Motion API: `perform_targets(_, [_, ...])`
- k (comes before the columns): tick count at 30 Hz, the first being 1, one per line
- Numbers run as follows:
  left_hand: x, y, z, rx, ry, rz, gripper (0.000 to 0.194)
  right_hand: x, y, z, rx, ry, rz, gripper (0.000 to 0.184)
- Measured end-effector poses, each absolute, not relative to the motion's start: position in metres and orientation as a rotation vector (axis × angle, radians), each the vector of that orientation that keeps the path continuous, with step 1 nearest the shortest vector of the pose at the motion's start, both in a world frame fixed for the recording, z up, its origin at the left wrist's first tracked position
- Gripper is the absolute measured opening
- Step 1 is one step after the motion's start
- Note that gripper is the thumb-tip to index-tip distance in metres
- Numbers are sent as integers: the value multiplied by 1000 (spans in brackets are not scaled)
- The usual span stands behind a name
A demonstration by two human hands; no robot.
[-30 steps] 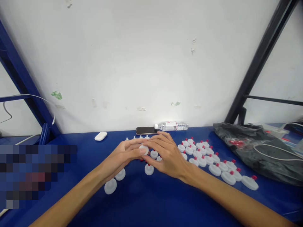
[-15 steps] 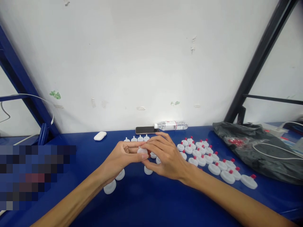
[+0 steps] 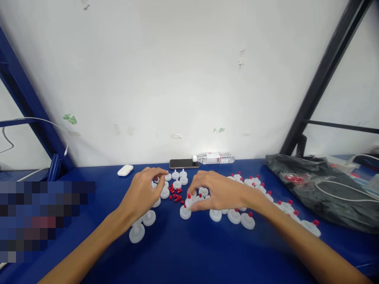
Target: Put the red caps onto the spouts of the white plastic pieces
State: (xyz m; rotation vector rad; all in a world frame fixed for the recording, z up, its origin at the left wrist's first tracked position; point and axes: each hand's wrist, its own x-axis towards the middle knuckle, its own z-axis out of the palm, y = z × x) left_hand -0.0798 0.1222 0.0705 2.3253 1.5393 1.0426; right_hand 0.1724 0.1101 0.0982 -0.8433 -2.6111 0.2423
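Note:
Between the thumb and fingers of my right hand (image 3: 214,191) is a white nozzle lid with a red tip (image 3: 190,202), held just above the table. Right below it sits another red-tipped nozzle lid (image 3: 185,213). My left hand (image 3: 145,189) hovers over the uncapped white nozzle lids (image 3: 165,193), its thumb and index finger apart and nothing visible between them; its lower fingers are partly hidden. Small loose red caps (image 3: 177,196) lie scattered on the blue table between both hands. More lids with red tips (image 3: 248,221) surround my right hand and forearm, some of them covered by it.
A phone (image 3: 183,163) and a clear water bottle (image 3: 216,158) lie along the wall. At the back left rests a white earbud case (image 3: 125,170). A black plastic bag (image 3: 328,193) with a white cable on it covers the right side of the blue table (image 3: 166,256).
My hands have come apart from around a white lid. The left one moved left and opened, while the right moved down with a red-tipped lid. The loose red caps are now uncovered.

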Motion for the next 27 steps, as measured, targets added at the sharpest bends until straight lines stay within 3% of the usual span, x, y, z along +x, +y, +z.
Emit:
perform_targets(8, [-79,128,53,2617,1664,716,21,177,112,96,-904,-2773,500,22])
perform_targets(12, [-82,131,50,2654,1768,619,23,164,119,81,-960,-2613,150,27])
perform_targets(15, [-84,132,47,2658,1865,535,22,155,124,67,-983,-2596,-56,14])
perform_targets(22, [-87,130,45,2589,1960,433,20,148,125,55,-943,-2652,-52,13])
perform_targets(27, [-80,126,51,2502,1862,603,20,146,130,48,-919,-2709,-46,11])
